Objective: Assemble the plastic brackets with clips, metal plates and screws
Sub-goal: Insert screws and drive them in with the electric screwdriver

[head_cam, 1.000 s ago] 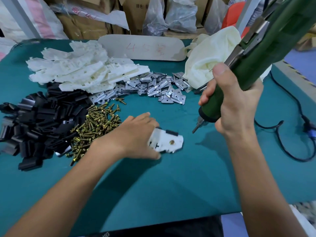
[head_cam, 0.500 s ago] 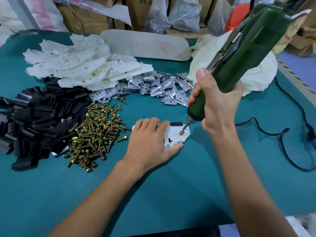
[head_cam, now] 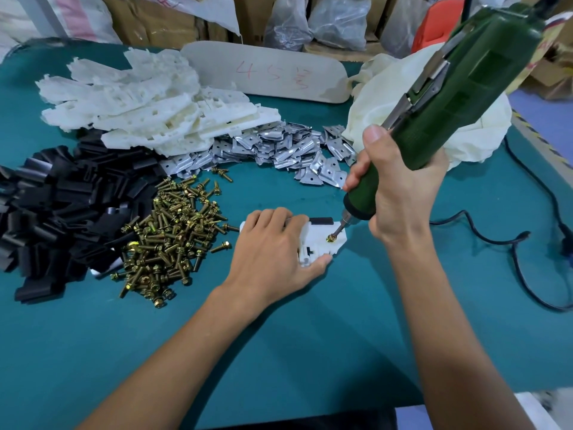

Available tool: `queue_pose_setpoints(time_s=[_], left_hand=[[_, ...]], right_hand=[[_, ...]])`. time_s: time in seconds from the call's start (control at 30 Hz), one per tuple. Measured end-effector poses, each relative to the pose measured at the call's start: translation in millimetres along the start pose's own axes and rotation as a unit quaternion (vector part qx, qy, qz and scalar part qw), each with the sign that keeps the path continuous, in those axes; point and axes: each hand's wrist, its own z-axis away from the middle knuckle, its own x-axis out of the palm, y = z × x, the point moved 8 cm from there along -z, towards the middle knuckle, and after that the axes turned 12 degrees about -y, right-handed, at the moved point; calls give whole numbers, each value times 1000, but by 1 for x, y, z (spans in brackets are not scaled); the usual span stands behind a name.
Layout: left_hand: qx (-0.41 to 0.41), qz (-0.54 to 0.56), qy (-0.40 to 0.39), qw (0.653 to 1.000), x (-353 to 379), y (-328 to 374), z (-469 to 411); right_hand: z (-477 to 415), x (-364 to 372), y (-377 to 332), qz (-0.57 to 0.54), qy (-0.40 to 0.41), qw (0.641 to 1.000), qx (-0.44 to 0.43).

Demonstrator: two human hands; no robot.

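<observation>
**Screw going into a bracket at the centre of the frame**

Just right of centre, a white plastic bracket (head_cam: 322, 243) lies flat on the teal table (head_cam: 279, 352). The left hand (head_cam: 273, 252) covers its left half, fingers bent over the top and thumb braced against the near edge. It grips the bracket and pins it down, which I judge is to keep the part from spinning under the tool. The right hand (head_cam: 400, 193) is wrapped tight round the lower end of a green electric screwdriver (head_cam: 449, 113), which leans up toward the upper right corner. Its bit sits on the head of a brass screw (head_cam: 329, 239) in the bracket's right end, so the step in hand looks like driving that screw home. A black clip (head_cam: 321, 220) is already fitted along the bracket's far edge. Whether a metal plate sits beneath the screw cannot be made out.

The stock lies close to the left hand:
- loose screws (head_cam: 173, 240) just to its left
- black clips (head_cam: 62, 206) at the left edge
- white brackets (head_cam: 139, 100) at upper left
- metal plates (head_cam: 279, 147) in the upper middle

The tool's black cord (head_cam: 521, 259) trails off at the right. Behind the plates are a beige board (head_cam: 266, 72) with red writing and a crumpled white bag (head_cam: 387, 97). Cardboard boxes (head_cam: 173, 23) and plastic sacks (head_cam: 338, 20) line the top of the frame.
</observation>
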Motion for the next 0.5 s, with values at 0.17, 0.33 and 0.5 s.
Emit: queue_pose_setpoints(time_s=[0.17,0.33,0.5], left_hand=[[-2,-2,-2,1000,0,0,0],[1,1,0,1000,0,0,0],[-3,4,4,1000,-1,0,0]], right_hand=[[3,-1,2,3,14,1000,-10],[0,3,3,6,7,1000,-18],[-1,10,10,18,-4,1000,-15]])
